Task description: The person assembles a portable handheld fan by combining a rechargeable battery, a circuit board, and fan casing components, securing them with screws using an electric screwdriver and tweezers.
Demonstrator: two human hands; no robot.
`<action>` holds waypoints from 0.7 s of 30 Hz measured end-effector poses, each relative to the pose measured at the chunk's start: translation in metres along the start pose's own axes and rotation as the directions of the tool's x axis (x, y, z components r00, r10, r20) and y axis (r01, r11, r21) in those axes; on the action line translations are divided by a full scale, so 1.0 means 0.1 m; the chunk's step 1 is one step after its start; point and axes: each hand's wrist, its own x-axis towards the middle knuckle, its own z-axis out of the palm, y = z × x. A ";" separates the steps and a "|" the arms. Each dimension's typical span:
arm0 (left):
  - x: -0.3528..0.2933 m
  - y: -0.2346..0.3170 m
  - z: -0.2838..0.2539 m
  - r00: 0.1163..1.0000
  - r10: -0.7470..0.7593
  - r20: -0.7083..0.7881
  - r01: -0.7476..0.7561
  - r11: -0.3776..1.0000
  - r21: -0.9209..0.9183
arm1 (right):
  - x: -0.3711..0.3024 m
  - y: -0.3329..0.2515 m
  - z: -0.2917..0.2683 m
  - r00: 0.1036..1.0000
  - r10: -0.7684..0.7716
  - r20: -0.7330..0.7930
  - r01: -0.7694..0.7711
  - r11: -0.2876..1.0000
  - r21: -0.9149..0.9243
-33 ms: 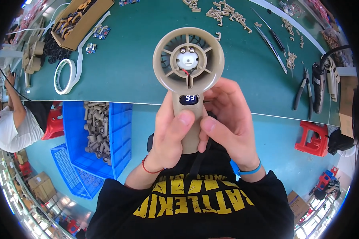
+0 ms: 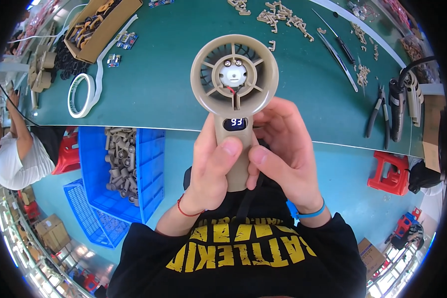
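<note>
Upright before my chest is a beige handheld fan (image 2: pixel 270 92), its round head over the table edge. Inside its ring a white motor (image 2: pixel 233 76) shows, with two screws and red and black wires. A small display (image 2: pixel 235 123) on the neck is lit. My left hand (image 2: pixel 208 171) is wrapped round the handle (image 2: pixel 238 174), thumb pressed on its front below the display. Closed against the handle's other side is my right hand (image 2: pixel 288 154), thumb and a fingertip touching it, the other fingers curled partly behind.
On the green table (image 2: pixel 154 84) lie a tape roll (image 2: pixel 79 97), small circuit boards (image 2: pixel 113 60), tweezers (image 2: pixel 343 69), pliers (image 2: pixel 377 111) and beige clips (image 2: pixel 283 17). A cardboard box (image 2: pixel 97 30) stands far left. Below the edge, a blue crate (image 2: pixel 151 174) holds fan bodies; red stools (image 2: pixel 388 171) flank.
</note>
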 end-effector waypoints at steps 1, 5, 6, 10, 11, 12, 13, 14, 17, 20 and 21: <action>0.01 0.00 0.01 1.000 -0.001 0.001 0.001 1.000 0.003 | 0.01 0.00 0.02 1.000 0.001 -0.023 -0.001 1.000 0.008; 0.04 -0.06 0.02 0.999 0.036 -0.011 -0.036 0.999 -0.014 | 0.00 0.04 -0.01 0.999 -0.003 -0.033 0.002 1.000 -0.030; 0.04 -0.07 0.01 0.998 0.054 0.015 -0.053 0.997 -0.053 | 0.00 0.04 -0.01 0.999 -0.004 -0.033 0.003 1.000 -0.029; 0.05 -0.02 0.01 1.000 0.025 -0.004 -0.025 0.999 0.024 | 0.00 0.04 0.01 0.999 -0.017 -0.032 0.016 1.000 -0.024; 0.05 -0.03 0.00 1.000 0.022 0.003 -0.022 0.999 0.025 | 0.00 0.04 0.01 0.999 -0.038 -0.029 0.037 0.999 -0.039; 0.04 -0.02 -0.01 1.000 0.018 0.009 -0.019 0.999 0.027 | 0.00 0.04 0.02 0.999 -0.039 -0.029 0.038 0.999 -0.037; 0.04 -0.02 0.00 1.000 0.018 0.009 -0.019 0.999 0.030 | 0.00 0.02 0.03 0.998 0.002 -0.056 -0.004 1.000 -0.027; 0.05 -0.03 0.03 1.000 0.013 -0.011 -0.013 1.000 0.029 | 0.00 0.01 0.03 0.996 0.044 -0.084 -0.046 0.999 -0.016; 0.05 -0.02 0.02 1.000 0.008 -0.008 -0.007 1.000 0.029 | 0.02 0.04 0.01 0.999 -0.028 -0.037 0.024 0.993 -0.112; 0.06 -0.02 -0.02 1.000 0.012 0.020 -0.013 1.000 0.014 | 0.01 0.05 0.01 0.999 -0.021 -0.050 0.018 0.998 -0.059; 0.06 -0.03 -0.03 1.000 0.018 0.024 -0.018 1.000 -0.001 | 0.02 0.06 0.01 0.999 -0.023 -0.050 0.020 0.998 -0.058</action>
